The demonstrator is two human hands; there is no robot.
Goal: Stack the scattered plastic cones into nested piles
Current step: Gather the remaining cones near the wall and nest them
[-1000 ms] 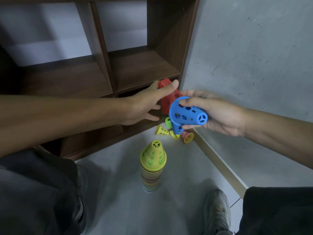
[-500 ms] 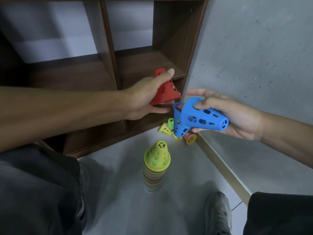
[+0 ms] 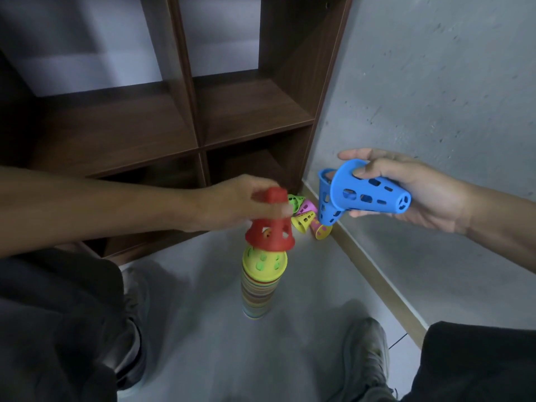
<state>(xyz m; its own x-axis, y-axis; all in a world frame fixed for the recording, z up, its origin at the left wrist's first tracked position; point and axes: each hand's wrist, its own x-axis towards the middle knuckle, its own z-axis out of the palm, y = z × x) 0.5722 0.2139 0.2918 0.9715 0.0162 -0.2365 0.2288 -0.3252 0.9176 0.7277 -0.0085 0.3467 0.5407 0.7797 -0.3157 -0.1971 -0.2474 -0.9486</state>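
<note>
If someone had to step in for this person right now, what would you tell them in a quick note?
Left hand: grips the red cone by its tip, base down over the nested pile on the floor; not seated yet.
Right hand: holds two blue cones, not nested in each other.
Done: one tall multicoloured pile stands upright, a yellow cone on top.
Left: seat the red cone, add both blue ones, then gather the loose small cones (green, pink, yellow) lying by the corner of the wooden shelf and wall.
</note>
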